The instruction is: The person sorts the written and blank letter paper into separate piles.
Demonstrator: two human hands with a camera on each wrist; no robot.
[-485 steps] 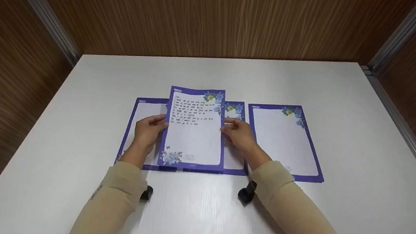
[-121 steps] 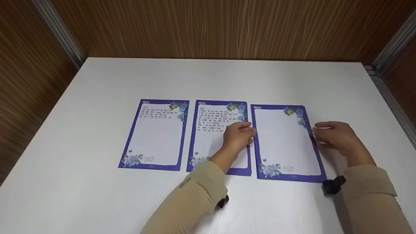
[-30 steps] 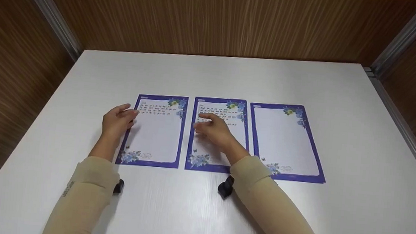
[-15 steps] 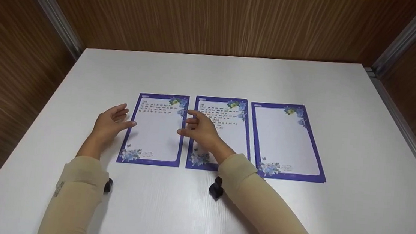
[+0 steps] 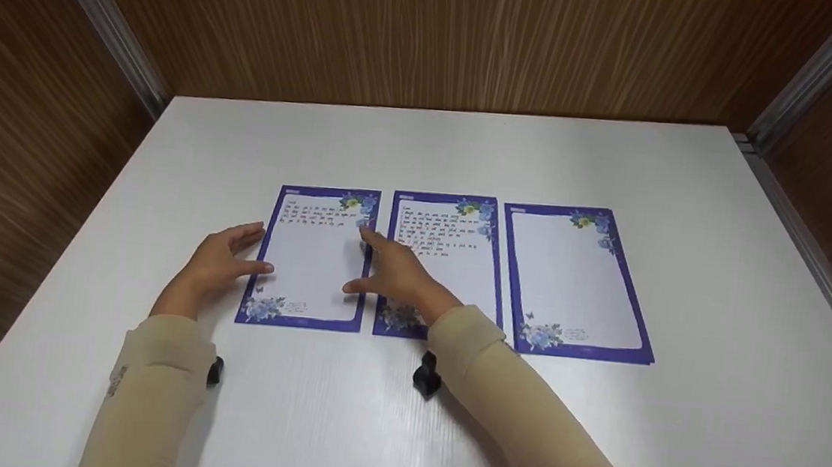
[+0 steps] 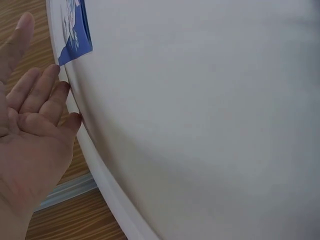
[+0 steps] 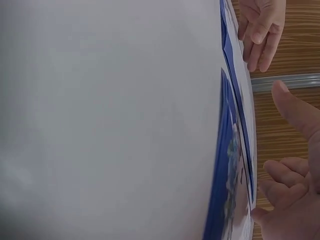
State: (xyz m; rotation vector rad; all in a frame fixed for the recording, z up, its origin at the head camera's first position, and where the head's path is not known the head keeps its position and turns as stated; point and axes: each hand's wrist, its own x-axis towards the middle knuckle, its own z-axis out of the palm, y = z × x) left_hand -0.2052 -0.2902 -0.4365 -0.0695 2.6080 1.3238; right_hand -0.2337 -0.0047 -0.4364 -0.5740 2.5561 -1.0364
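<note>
Three purple-bordered sheets of letter paper with blue flowers lie side by side on a white table. The left sheet (image 5: 307, 269) bears a few handwritten lines at its top. My left hand (image 5: 218, 261) is at that sheet's left edge, thumb spread over the border and fingers extended. On its other side my right hand (image 5: 399, 271) reaches across the middle sheet (image 5: 449, 289), thumb and fingertips right by the left sheet's right border. Neither hand grips anything. In the left wrist view the left hand (image 6: 40, 120) shows its palm, fingers loosely extended near a purple paper corner (image 6: 77, 45).
The right sheet (image 5: 573, 285) has no handwriting, and a second edge peeks out beneath it. Under each wrist sits a black wrist-camera piece (image 5: 427, 376). Wood-grain panels (image 5: 433, 39) enclose the white table (image 5: 423, 151) at the back and sides.
Over the last second my right hand has moved left, from over the middle sheet to the left sheet's right edge. Both thumbs have spread. Earlier, a written sheet held in both hands was laid down.
</note>
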